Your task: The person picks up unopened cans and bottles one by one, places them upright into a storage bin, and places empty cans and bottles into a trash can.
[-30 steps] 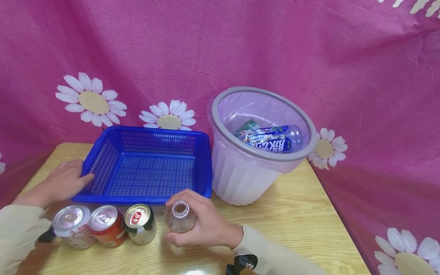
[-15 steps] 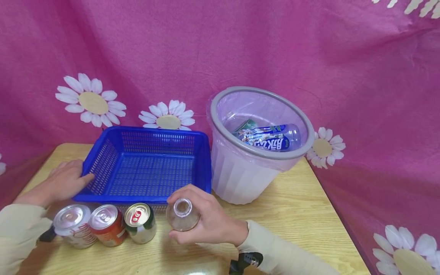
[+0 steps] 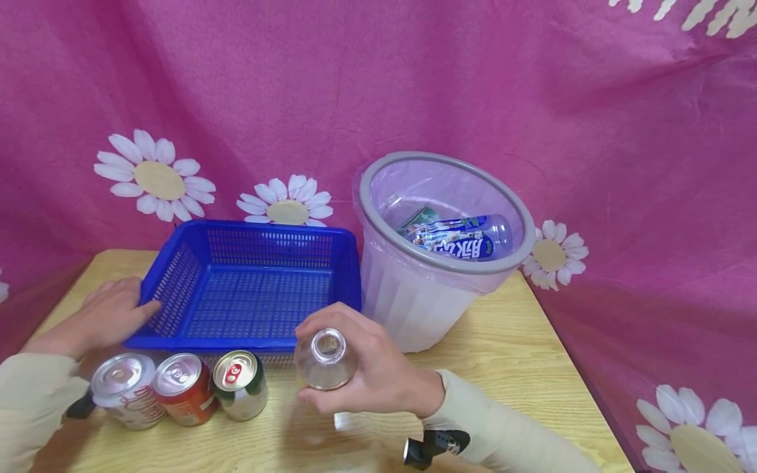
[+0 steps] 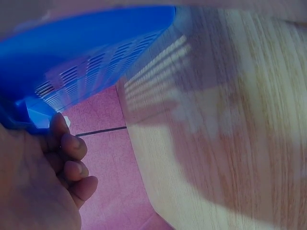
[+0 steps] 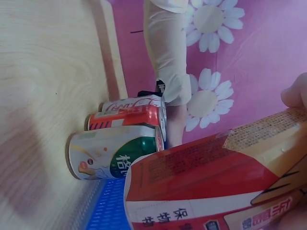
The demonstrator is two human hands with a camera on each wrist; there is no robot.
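Note:
My right hand (image 3: 372,361) grips a clear bottle (image 3: 326,368) round its body, its open mouth tipped up toward the head camera. The right wrist view shows the bottle's red and tan label (image 5: 192,177). At the left end of the blue plastic basket (image 3: 260,343), my left hand (image 3: 115,312) holds the rim, thumb over the inner side and fingers curled at the outside. In front of the basket stand three drink cans in a row: a white can (image 3: 127,391), an orange-red can (image 3: 185,389) and a green and white can (image 3: 240,384).
Right of the basket stands a pale waste bin (image 3: 408,309) with a grey rim and a clear liner. Inside it lie a blue-labelled plastic bottle (image 3: 461,238) and something green. A pink flowered cloth (image 3: 378,79) hangs behind the wooden table (image 3: 520,374).
My right hand has lifted the bottle and moved it a little to the right, away from the cans. The left hand has stayed on the basket rim.

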